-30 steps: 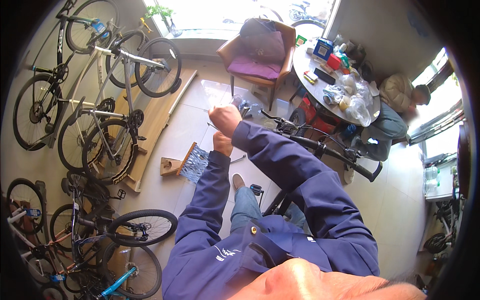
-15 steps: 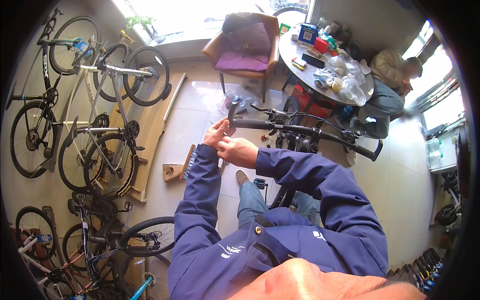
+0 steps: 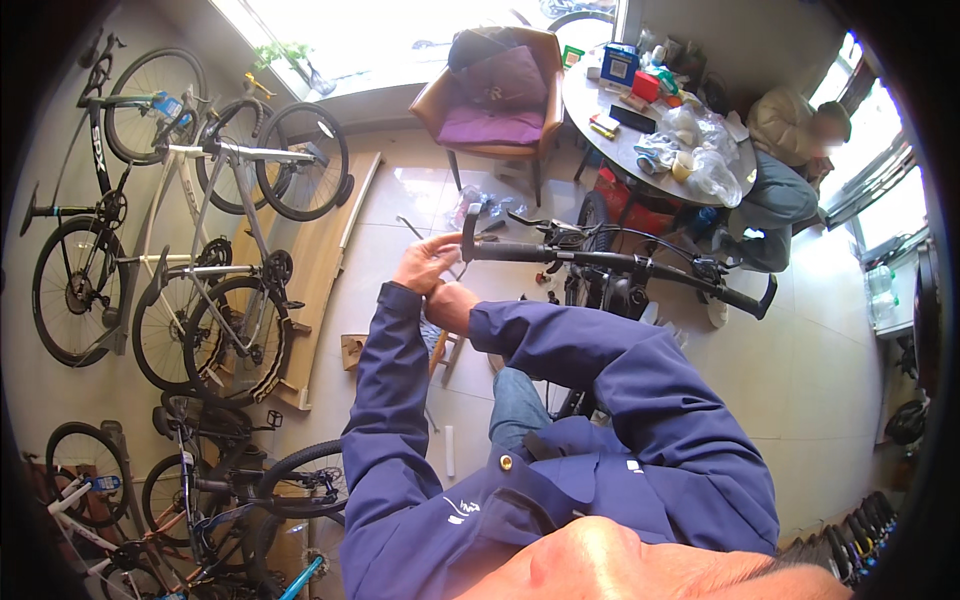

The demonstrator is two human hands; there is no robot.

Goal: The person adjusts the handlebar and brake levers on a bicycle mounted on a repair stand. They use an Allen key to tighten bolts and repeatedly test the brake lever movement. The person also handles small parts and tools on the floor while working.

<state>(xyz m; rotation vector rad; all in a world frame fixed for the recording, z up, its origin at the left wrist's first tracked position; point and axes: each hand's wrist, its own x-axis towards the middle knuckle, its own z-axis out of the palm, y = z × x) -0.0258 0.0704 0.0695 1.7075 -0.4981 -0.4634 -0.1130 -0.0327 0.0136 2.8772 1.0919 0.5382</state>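
Note:
My left hand point(image 3: 425, 262) is beside the left end of a black bicycle handlebar point(image 3: 620, 262), its fingers close to the black grip point(image 3: 505, 250) and bar end point(image 3: 469, 232). A thin metal rod point(image 3: 409, 227), looking like a long hex key, pokes out past its fingers on the far side. My right hand point(image 3: 453, 306) is closed just below, against the left hand near the wrist. Its fingertips are hidden, so what it holds cannot be made out. The bicycle stands in front of me, its front wheel point(image 3: 593, 215) pointing away.
Several bicycles point(image 3: 190, 260) line the left side by a wooden platform point(image 3: 330, 270). A chair with a purple cushion point(image 3: 500, 122) stands ahead. To its right are a cluttered round table point(image 3: 612, 130) and a seated person point(image 3: 785, 170). A wooden-framed thing point(image 3: 441, 348) is under my wrists.
Both hands have shifted slightly left, and my right hand has dropped lower against the left one. The metal rod now shows longer beyond my left fingers. The whole view has moved slightly.

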